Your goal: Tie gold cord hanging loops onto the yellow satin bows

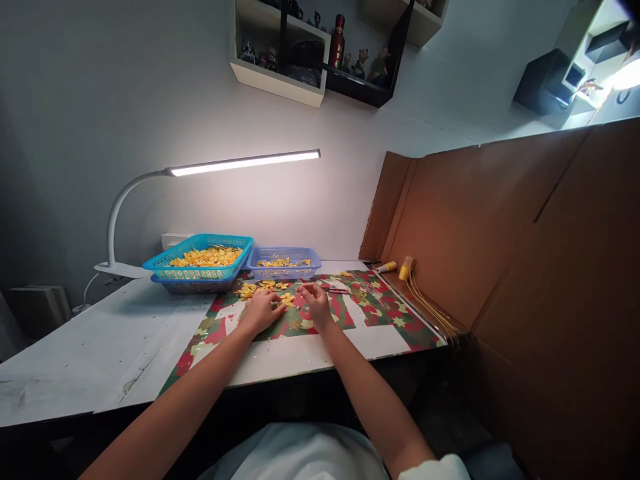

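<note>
My left hand (263,311) rests low over the patterned sheet, its fingers bent together beside small yellow flower-like pieces (287,299). Whatever is between those fingertips is too small to make out. A short way to its right, my right hand (317,305) is raised slightly, thumb and fingers pinched; what they hold, if anything, I cannot tell. Just behind the hands lies a loose pile of yellow pieces (250,289). A slim tool with reddish handles (337,291), perhaps pliers or tweezers, lies right of my right hand.
A turquoise basket (245,241) full of yellow pieces stands stacked at the back left, beside a blue-violet basket (285,272). A lamp (245,162) reaches above them. Tall cardboard (500,220) walls the right side, with yellow-ended wires (430,303) along its foot. Shelves (280,80) hang overhead.
</note>
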`<state>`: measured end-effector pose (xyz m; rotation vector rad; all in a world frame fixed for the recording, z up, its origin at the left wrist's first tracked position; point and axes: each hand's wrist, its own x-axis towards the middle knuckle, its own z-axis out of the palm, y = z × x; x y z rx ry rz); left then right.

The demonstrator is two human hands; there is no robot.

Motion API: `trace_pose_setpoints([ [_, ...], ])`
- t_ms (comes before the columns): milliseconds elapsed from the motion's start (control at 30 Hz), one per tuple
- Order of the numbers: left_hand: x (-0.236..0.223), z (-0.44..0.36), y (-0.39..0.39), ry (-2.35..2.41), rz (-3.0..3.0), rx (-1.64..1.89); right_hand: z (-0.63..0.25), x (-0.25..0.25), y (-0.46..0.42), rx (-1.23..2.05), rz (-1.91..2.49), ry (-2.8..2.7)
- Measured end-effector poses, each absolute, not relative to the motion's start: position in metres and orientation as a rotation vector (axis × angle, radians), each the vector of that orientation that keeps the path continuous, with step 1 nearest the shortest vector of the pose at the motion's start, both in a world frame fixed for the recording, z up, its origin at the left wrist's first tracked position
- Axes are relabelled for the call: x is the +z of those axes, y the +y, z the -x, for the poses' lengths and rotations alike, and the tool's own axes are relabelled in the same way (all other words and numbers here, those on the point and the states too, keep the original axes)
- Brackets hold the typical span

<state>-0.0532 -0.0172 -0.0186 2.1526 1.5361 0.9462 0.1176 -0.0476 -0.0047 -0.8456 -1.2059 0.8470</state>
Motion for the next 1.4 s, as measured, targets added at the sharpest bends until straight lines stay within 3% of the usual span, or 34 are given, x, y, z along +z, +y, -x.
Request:
trace_pose_setpoints([
  [200, -0.023, 0.053, -0.015, 1.664, -2.253, 0.807, -0.131, 0.016, -0.049, 0.859, 0.789, -1.178],
  [400, -0.027, 0.054, -0.009, 1.595, -2.145, 0.883, -0.142, 0.035, -0.046, 0.824, 0.779, -1.244],
  [933, -0.026, 0.049, -0.009, 1.082, -1.727, 1.024, -0.121, -0.006, -0.042, 0.533, 0.904, -1.628],
  [1400, -0.022, 0.047, -0.013, 1.019, -1.699, 1.018, -0.12, -0.012, -0.041, 0.605, 0.899, -1.574],
])
